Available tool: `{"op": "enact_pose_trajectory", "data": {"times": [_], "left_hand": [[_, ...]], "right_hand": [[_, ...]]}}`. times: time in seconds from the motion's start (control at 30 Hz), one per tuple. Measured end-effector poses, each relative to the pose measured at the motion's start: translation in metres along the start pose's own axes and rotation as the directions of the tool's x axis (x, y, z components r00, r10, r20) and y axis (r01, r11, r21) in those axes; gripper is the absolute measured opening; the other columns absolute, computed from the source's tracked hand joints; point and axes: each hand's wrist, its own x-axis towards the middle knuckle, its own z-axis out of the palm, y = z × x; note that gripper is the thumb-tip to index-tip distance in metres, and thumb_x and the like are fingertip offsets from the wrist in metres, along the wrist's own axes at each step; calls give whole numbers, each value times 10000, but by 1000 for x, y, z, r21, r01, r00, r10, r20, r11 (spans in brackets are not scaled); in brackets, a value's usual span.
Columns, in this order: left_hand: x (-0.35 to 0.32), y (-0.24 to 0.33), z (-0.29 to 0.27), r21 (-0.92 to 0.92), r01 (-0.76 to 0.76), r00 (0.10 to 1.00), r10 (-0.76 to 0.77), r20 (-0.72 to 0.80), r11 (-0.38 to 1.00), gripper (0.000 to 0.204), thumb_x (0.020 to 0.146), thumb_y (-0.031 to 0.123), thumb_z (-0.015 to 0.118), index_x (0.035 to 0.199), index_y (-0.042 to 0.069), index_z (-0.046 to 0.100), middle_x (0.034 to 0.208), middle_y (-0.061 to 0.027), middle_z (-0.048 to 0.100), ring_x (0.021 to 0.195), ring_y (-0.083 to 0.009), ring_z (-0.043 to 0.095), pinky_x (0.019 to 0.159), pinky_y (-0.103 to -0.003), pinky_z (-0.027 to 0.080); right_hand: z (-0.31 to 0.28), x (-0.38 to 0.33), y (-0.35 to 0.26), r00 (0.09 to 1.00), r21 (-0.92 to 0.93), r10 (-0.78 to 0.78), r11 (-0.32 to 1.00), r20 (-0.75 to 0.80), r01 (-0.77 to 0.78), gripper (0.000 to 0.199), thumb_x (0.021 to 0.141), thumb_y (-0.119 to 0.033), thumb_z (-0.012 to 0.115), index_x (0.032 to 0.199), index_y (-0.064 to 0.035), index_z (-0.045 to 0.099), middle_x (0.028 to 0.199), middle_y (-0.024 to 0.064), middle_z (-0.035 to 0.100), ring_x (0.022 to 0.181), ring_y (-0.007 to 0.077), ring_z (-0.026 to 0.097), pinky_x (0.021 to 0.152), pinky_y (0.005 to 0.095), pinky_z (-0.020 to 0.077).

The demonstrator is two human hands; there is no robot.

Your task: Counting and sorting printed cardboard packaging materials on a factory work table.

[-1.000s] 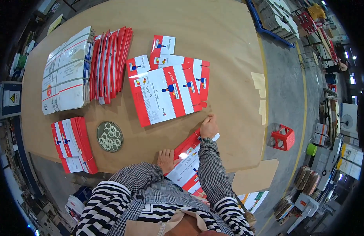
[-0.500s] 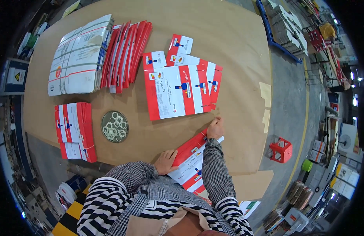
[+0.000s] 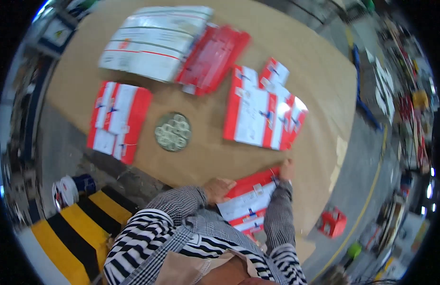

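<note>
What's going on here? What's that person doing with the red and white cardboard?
The person has both hands on some flat red-and-white cardboard at the table's near edge. The left hand is at its left side, and the right hand is at its top right corner; it's too blurry to see their grip. Farther in are a loose pile of similar cardboard and a round dish of pale rings, with a red-and-white stack left of the dish.

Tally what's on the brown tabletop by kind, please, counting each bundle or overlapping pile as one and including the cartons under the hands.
Red-and-white carton piles: 4
Strapped white bundle: 1
Round dish of pale rings: 1
Total: 6
</note>
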Motion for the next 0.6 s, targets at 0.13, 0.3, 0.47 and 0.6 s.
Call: {"op": "enact_pose_trajectory", "data": {"times": [0.13, 0.3, 0.47, 0.6], "left_hand": [[-14, 32, -7, -195, 250, 962, -267, -65, 948, 1020, 729, 463, 737, 1454, -32, 218, 1421, -273, 344, 1296, -432, 376, 1086, -485, 310], [17, 52, -68, -627, 174, 952, -294, -91, 759, 966, 595, 393, 869, 1351, -11, 420, 1208, -243, 575, 1129, -369, 558, 1004, -402, 420], [-20, 45, -146, -917, -83, 924, -315, -218, 391, 691, 652, 100, 823, 1274, 24, 532, 1145, -93, 655, 1059, -169, 593, 964, -334, 456], [-96, 19, -220, -945, -80, 745, -611, -269, 318, 665, 717, 22, 779, 1323, 43, 505, 1196, -69, 626, 1091, -160, 575, 994, -354, 447]], "right_hand": [[-57, -37, -72, 983, -83, -131, 986, 129, 143, 366, 958, -333, 457, 1081, -31, 621, 976, 243, 645, 918, 410, 615, 774, 498, 470], [-116, -135, -226, 921, -307, -375, 869, 105, 389, 312, 930, -333, 545, 1007, -36, 600, 878, 211, 651, 874, 373, 627, 726, 484, 460], [-148, -175, -312, 713, -9, -685, 720, 149, 694, 453, 895, -419, 605, 1157, -51, 581, 1082, 193, 618, 1038, 350, 577, 865, 432, 457], [-165, -176, -343, 485, 106, -844, 474, -230, 874, 595, 943, -456, 539, 1327, -4, 491, 1367, 194, 481, 1274, 349, 434, 1047, 443, 349]]}}
